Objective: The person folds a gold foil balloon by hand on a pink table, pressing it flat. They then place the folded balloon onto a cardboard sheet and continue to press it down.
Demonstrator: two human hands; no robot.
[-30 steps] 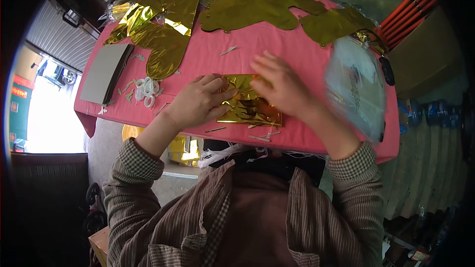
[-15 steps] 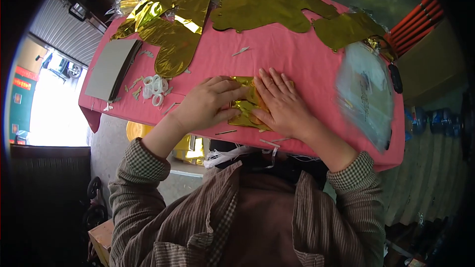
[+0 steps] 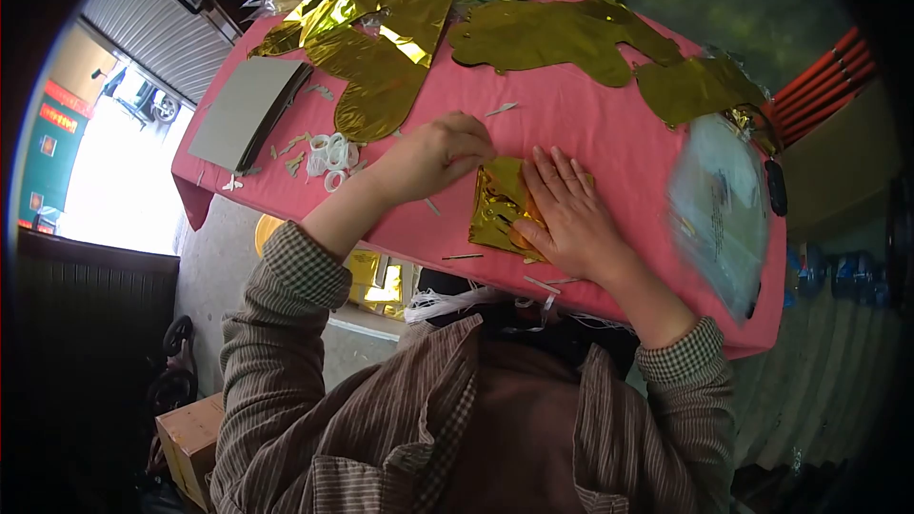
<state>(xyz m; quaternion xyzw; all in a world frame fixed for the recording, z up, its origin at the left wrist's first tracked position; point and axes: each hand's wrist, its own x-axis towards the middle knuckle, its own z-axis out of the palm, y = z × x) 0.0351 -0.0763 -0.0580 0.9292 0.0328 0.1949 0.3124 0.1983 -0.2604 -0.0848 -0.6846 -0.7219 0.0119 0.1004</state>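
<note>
A folded gold foil piece [image 3: 497,209] lies near the front edge of the pink-covered table [image 3: 609,114]. My right hand [image 3: 571,214] presses flat on its right part with the fingers stretched out. My left hand [image 3: 443,157] is raised at the foil's upper left corner, its fingers bent and the fingertips together; whether anything is between them is too small to make out. To the left of that hand are white rings [image 3: 331,154] and small grey scraps [image 3: 293,162].
Flat gold foil shapes [image 3: 543,33] spread along the far side. A stack of grey boards [image 3: 246,112] is at the left, a clear plastic bag [image 3: 719,214] at the right. A cardboard box [image 3: 193,433] stands on the floor at lower left.
My left hand has lifted off the foil and moved up to its upper left corner, uncovering the foil's left side. My right hand stays on the foil. The whole view has shifted slightly.
</note>
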